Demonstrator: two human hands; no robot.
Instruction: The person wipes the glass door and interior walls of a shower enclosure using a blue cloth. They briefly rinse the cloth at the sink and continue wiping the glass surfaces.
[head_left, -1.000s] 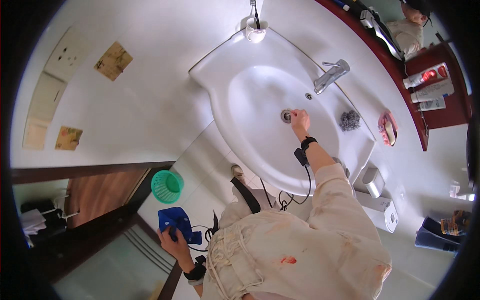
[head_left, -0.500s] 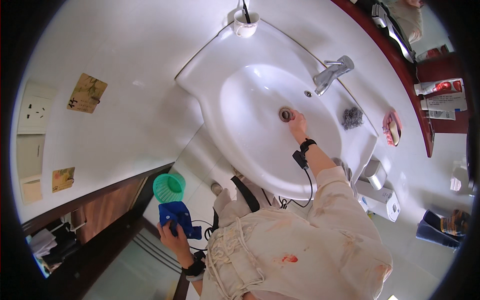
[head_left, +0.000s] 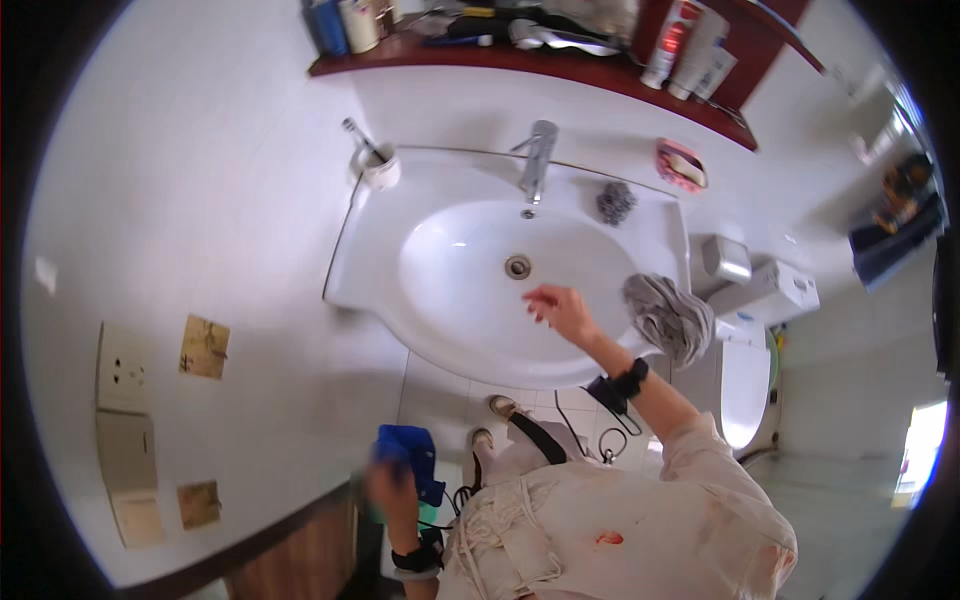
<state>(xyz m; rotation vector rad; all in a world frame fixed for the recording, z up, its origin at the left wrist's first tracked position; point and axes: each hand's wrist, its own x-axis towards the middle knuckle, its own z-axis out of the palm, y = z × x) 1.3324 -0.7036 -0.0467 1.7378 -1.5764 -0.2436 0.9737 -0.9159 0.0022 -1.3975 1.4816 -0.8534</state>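
My right hand (head_left: 562,312) hovers over the white washbasin (head_left: 460,315), just below and right of its metal drain (head_left: 517,267). Its fingers are loosely bent and apart, with nothing seen in them. Down at the left, outside the basin, my left hand (head_left: 393,485) grips a bunched blue cloth (head_left: 410,447); motion blurs the fingers. The chrome faucet (head_left: 538,165) rises behind the drain. A grey steel-wool scrubber (head_left: 616,203) lies on the basin's back right ledge. Over the right rim drapes a grey rag (head_left: 672,318).
A cup (head_left: 381,169) holding a toothbrush stands at the basin's back left corner. A pink soap dish (head_left: 681,165) is on the wall, below a red shelf (head_left: 480,52) with tubes and bottles. The toilet (head_left: 745,385) is at the right. Black cables (head_left: 612,440) hang near my legs.
My right hand has come off the drain and drawn back toward me. The left hand still holds the blue cloth. The view has turned, bringing the shelf and toilet into sight.
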